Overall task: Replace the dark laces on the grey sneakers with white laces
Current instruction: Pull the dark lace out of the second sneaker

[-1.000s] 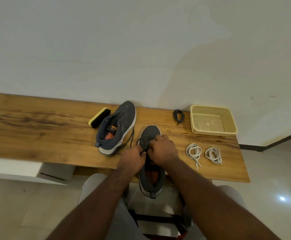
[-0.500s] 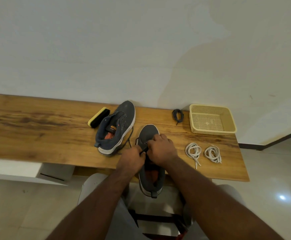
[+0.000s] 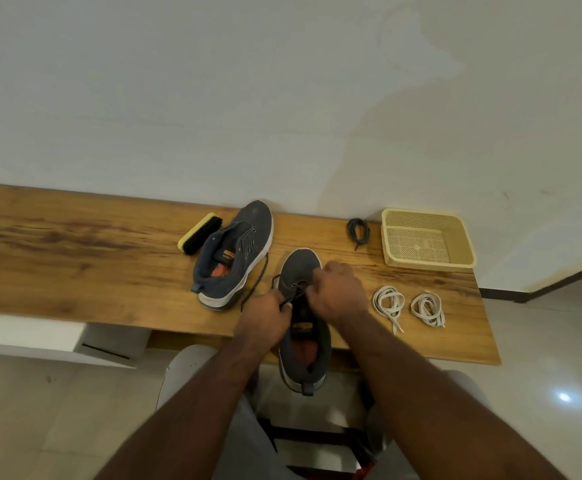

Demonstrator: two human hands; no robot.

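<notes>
A grey sneaker (image 3: 303, 355) lies toe-away over the table's near edge, its heel hanging off. My left hand (image 3: 265, 315) pinches its dark lace (image 3: 293, 294) at the left eyelets. My right hand (image 3: 338, 292) grips the lace on the shoe's right side, covering the upper eyelets. A loose lace end (image 3: 256, 282) trails left from the shoe. The second grey sneaker (image 3: 234, 254) lies tilted on its side further back, without a lace. Two coiled white laces (image 3: 388, 301) (image 3: 428, 308) rest to the right. A removed dark lace (image 3: 358, 230) sits coiled near the wall.
A yellow-backed shoe brush (image 3: 199, 233) lies left of the far sneaker. A cream mesh basket (image 3: 426, 263) stands at the back right. The wooden table (image 3: 75, 265) runs along a white wall and ends just right of the laces. A chair frame shows below my knees.
My hands have drawn slightly apart, left hand pulling toward me and left, and more dark lace is now stretched between them over the shoe's tongue.
</notes>
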